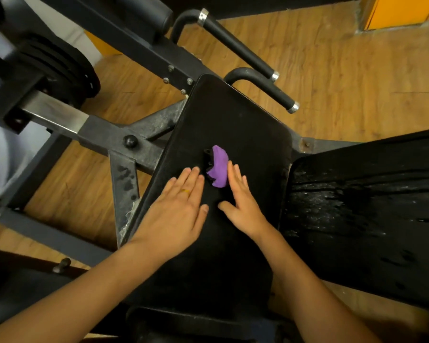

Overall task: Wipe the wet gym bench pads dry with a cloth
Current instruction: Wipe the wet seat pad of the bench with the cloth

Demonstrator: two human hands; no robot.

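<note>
A black seat pad [235, 120] runs up the middle of the head view. On it lies a small bunched purple and black cloth [219, 167]. My left hand [178, 209] lies flat on the pad just left of the cloth, fingers straight, a ring on one finger. My right hand [240, 199] is flat too, its fingertips touching the cloth's right edge. Neither hand grips the cloth. A second black pad [362, 206] to the right glistens with water streaks and droplets.
Dark steel frame bars [102, 134] cross at the left, with stacked weight plates [60, 68] behind them. Two black grip handles [238, 43] with chrome ends stick out beyond the seat pad. Wooden floor [357, 82] surrounds the machine.
</note>
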